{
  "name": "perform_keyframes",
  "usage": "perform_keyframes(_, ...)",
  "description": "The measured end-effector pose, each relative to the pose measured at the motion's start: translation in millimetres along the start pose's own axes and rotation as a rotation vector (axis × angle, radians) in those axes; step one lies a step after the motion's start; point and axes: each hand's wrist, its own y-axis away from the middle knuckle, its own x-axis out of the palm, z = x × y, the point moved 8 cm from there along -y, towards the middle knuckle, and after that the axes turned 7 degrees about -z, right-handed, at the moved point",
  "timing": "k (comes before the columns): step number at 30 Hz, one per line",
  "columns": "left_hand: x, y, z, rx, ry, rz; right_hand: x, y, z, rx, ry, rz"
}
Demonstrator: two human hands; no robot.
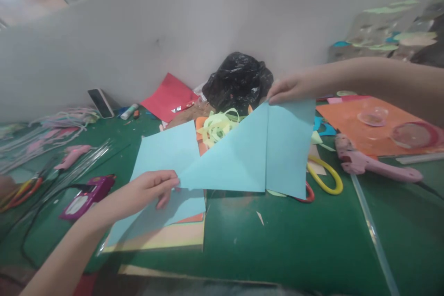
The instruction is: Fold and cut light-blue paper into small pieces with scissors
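1. The desk (294, 249) carries everything, under both hands.
2. The blue paper sheet (249, 157) hangs between the hands, folded into a triangle. It looks light, thin and floppy, easily creased, so corners are the best hold.
3. The right hand (289, 89) pinches its top corner.
4. The left hand (152, 187) pinches its low point, above a paper stack (163, 236).

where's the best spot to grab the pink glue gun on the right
Probably the glue gun's long body, from above: it lies flat on the green mat, its length running left to right, nothing on top. Keep off its nozzle end near the yellow scissors.
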Motion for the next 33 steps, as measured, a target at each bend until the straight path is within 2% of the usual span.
perform_keyframes(2, -4.0, 4, 3, -0.018, -0.082, -0.058, 1, 1, 14, -0.099, 0.002, 0.062)
perform_keyframes(3, -9.8, 6, 4, -0.02, -0.159, -0.127, 4, 2, 21, -0.156, 0.003, 0.107)
perform_keyframes(6, -36.8, 17, -9, -0.011, -0.428, -0.455, 3, 8, 41, -0.249, 0.006, 0.12)
perform_keyframes(8, -47.3, 22, -28, 0.03, -0.466, -0.602, -2, 15, 54, -0.299, 0.019, 0.103)
perform_keyframes(10, -42.6, 13, -50, 0.103, -0.347, -0.55, -10, 22, 65, -0.326, 0.031, 0.077)
perform_keyframes(13, -19.5, -14, -84, 0.214, -0.128, -0.29, -25, 28, 74, -0.312, 0.048, 0.06)
perform_keyframes(16, -1.4, -41, -106, 0.283, -0.058, -0.146, -41, 29, 70, -0.248, 0.056, 0.001)
perform_keyframes(18, 3.6, -54, -113, 0.314, -0.036, -0.142, -51, 35, 64, -0.186, 0.056, -0.128)
perform_keyframes(21, 0.3, -67, -110, 0.311, 0.079, -0.229, -55, 62, 49, -0.041, 0.022, -0.445)
perform_keyframes(22, -2.2, -70, -107, 0.29, 0.14, -0.264, -48, 76, 43, 0.026, 0.018, -0.534)
perform_keyframes(24, -8.0, -74, -97, 0.233, 0.256, -0.335, -15, 101, 29, 0.192, 0.068, -0.508)
perform_keyframes(27, -21.1, -75, -83, 0.193, 0.377, -0.506, 50, 127, 20, 0.281, 0.327, -0.255)
perform_keyframes(29, -26.3, -74, -75, 0.194, 0.457, -0.599, 82, 135, 20, 0.228, 0.429, -0.138)
perform_keyframes(31, -22.9, -74, -68, 0.177, 0.538, -0.612, 101, 137, 16, 0.24, 0.454, -0.047)
perform_keyframes(33, -13.8, -74, -60, 0.138, 0.592, -0.587, 109, 137, 8, 0.3, 0.452, -0.001)
